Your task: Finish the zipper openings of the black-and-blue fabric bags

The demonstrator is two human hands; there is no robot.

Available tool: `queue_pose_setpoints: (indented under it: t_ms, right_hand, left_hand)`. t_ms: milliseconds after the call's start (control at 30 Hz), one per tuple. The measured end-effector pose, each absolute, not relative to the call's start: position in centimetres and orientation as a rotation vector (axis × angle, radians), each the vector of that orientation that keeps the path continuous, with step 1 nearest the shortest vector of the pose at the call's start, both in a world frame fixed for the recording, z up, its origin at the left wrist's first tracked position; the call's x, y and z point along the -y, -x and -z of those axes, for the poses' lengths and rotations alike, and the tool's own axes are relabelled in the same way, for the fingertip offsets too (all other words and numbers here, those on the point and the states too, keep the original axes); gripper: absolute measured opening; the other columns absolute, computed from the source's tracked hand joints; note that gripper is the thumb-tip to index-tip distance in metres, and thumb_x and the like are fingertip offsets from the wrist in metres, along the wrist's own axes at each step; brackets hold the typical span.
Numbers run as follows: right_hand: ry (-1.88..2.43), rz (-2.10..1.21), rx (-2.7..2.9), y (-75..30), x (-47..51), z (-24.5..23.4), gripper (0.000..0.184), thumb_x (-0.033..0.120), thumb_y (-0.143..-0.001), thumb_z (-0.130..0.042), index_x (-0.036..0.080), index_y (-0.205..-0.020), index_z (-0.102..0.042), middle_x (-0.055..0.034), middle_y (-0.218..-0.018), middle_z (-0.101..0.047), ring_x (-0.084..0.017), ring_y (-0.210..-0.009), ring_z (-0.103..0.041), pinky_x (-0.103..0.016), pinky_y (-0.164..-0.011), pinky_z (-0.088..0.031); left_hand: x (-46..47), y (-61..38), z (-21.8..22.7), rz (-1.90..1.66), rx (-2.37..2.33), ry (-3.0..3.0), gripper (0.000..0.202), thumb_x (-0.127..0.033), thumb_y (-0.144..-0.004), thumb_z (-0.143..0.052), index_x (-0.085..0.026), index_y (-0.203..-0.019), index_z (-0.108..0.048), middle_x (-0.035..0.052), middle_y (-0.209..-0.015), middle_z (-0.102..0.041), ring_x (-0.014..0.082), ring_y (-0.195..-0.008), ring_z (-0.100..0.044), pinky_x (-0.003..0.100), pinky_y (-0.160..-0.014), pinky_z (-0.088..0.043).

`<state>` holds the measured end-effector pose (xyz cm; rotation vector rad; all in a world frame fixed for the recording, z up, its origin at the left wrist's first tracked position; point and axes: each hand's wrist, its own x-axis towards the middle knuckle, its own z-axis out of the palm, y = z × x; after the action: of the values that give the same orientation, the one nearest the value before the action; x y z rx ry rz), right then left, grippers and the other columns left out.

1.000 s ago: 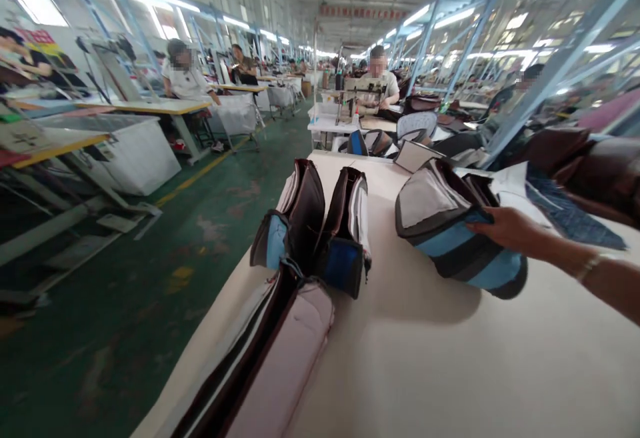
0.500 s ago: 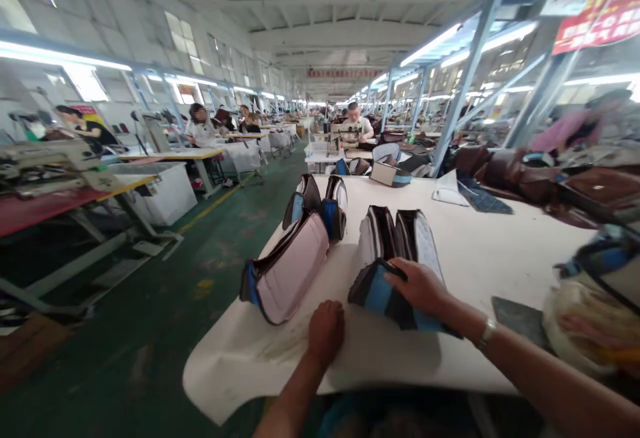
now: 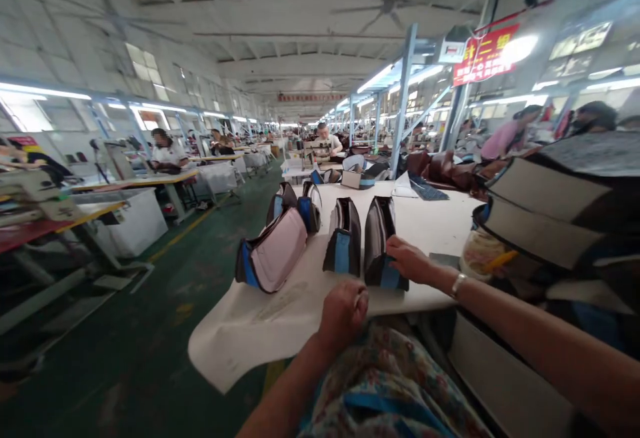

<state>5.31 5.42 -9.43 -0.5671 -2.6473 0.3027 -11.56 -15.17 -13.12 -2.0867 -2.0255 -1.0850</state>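
My right hand (image 3: 411, 261) has its fingers closed on the right edge of an unfinished bag (image 3: 376, 251), dark with a blue band, standing upright on the white table (image 3: 285, 311). Just left of it stands a second such bag (image 3: 342, 245), apart from the first. My left hand (image 3: 345, 311) is closed in a fist over the table's near edge; whatever it may hold is hidden. Further left, a bag with a pale pink side (image 3: 280, 251) leans back. Two smaller-looking bag pieces (image 3: 309, 208) stand behind it.
At the right, stacked grey and black bag pieces (image 3: 550, 205) rise beside a pale bag of scraps (image 3: 483, 251). White and dark sheets (image 3: 425, 188) lie at the table's back right. A person (image 3: 323, 141) sits at a sewing machine ahead. The green aisle (image 3: 200, 258) runs along the left.
My view has turned right. The two bags by my right hand, tilted together before, now stand upright and apart. My right hand has moved to the right bag's side; my left fist has come nearer my body.
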Motion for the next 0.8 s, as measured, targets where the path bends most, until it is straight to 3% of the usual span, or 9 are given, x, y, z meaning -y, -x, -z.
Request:
queue_pose_setpoints:
  t_ms: [133,233,400,567,667,800]
  right_hand:
    - [0.425,-0.351,2.678,-6.9,-1.7,7.8,0.008,0.011,-0.079,-0.058,0.016,-0.08,-0.064,-0.0075,-0.102,-0.053,-0.019,-0.091,-0.054,-0.032,-0.083,-0.045]
    - [0.311,-0.43,2.688,-9.4,0.8,5.3,0.006,0.016,-0.082,-0.062,0.017,-0.079,-0.067,-0.0058,-0.098,-0.056,-0.018,-0.093,-0.055,-0.029,-0.084,-0.044]
    - [0.2,-0.844,2.61,-14.5,4.0,0.5,0.01,0.022,-0.088,-0.065,0.015,-0.081,-0.065,-0.0039,-0.092,-0.056,-0.016,-0.09,-0.056,-0.028,-0.082,-0.043]
    - [0.283,-0.988,2.484,-17.7,4.8,-0.4,0.011,0.026,-0.087,-0.068,0.015,-0.085,-0.067,-0.0024,-0.09,-0.055,-0.015,-0.089,-0.054,-0.028,-0.082,-0.041]
    - [0.332,-1.043,2.402,-19.1,4.8,0.9,0.014,0.028,-0.086,-0.07,0.015,-0.085,-0.068,-0.0015,-0.088,-0.053,-0.014,-0.086,-0.052,-0.027,-0.079,-0.04]
    - [0.464,-1.098,2.349,-21.0,4.8,2.1,0.02,0.03,-0.085,-0.071,0.014,-0.078,-0.064,0.0004,-0.081,-0.048,-0.012,-0.078,-0.047,-0.026,-0.073,-0.037]
  left_hand:
    - [13.4,9.9,6.8,1.083,1.813,2.264,0.054,-0.029,-0.084,-0.065,-0.019,-0.133,-0.045,0.0095,-0.134,-0.055,0.0245,-0.125,-0.048,0.038,-0.107,-0.038]
    - [12.7,9.0,3.4,1.018,1.59,2.589,0.071,-0.039,-0.077,-0.074,-0.019,-0.137,-0.041,0.0115,-0.139,-0.052,0.0271,-0.127,-0.048,0.041,-0.108,-0.037]
    - [11.9,7.5,0.5,0.901,1.476,3.006,0.045,-0.05,-0.085,-0.065,-0.018,-0.115,-0.056,0.006,-0.103,-0.064,0.0193,-0.091,-0.061,0.032,-0.085,-0.047]
    - [10.3,5.4,0.3,1.069,1.301,3.21,0.049,-0.05,-0.078,-0.073,-0.019,-0.112,-0.057,0.0047,-0.106,-0.06,0.0186,-0.096,-0.057,0.029,-0.085,-0.044]
    - [9.2,4.1,1.2,1.003,1.365,3.388,0.044,-0.05,-0.077,-0.074,-0.016,-0.101,-0.059,0.0001,-0.088,-0.06,0.0151,-0.08,-0.054,0.025,-0.071,-0.042]
    - [8.0,2.7,2.5,1.037,1.445,3.469,0.034,-0.044,-0.079,-0.072,-0.012,-0.09,-0.064,-0.0019,-0.078,-0.056,0.0122,-0.073,-0.048,0.023,-0.065,-0.037]
